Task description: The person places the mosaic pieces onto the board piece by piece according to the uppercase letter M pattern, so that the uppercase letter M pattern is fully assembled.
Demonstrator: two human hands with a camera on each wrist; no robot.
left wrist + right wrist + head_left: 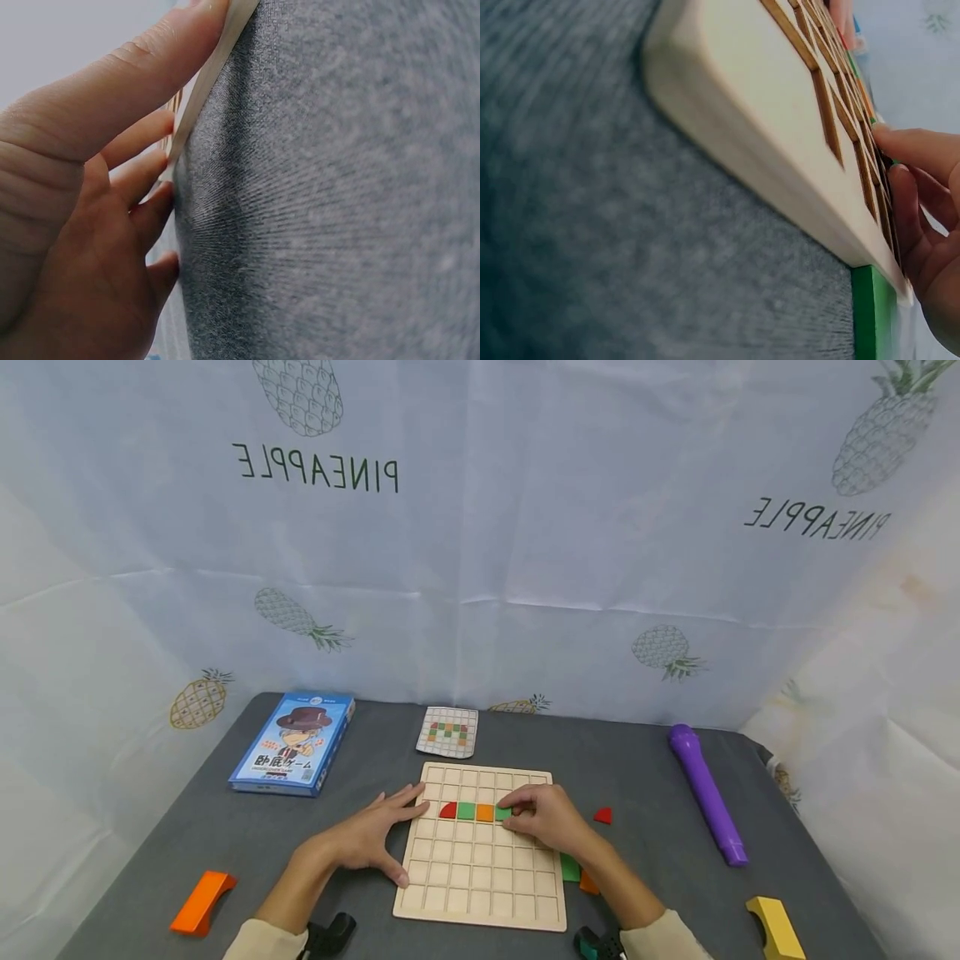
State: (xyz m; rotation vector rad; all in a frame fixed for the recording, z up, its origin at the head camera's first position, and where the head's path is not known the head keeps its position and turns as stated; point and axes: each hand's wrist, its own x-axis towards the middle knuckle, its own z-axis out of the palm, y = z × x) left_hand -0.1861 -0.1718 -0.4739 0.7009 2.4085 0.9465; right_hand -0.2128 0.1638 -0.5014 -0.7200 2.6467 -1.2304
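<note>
A wooden grid board (480,878) lies on the table. One of its rows holds a red quarter-round tile (448,811), a green square tile (466,811), an orange square tile (485,812) and a second green tile (500,814). My right hand (547,818) pinches that second green tile between thumb and forefinger, partly covering it. Fingers spread, my left hand (365,837) rests along the board's left edge; the left wrist view shows its thumb (150,60) against the rim. A pattern card (447,732) with coloured squares lies behind the board.
Right of the board lie a loose red piece (603,815), a green piece (570,867) and an orange piece (588,883). A blue box (294,743) is back left, a purple microphone-shaped object (708,793) right. Orange (202,903) and yellow (776,928) arched blocks flank the front.
</note>
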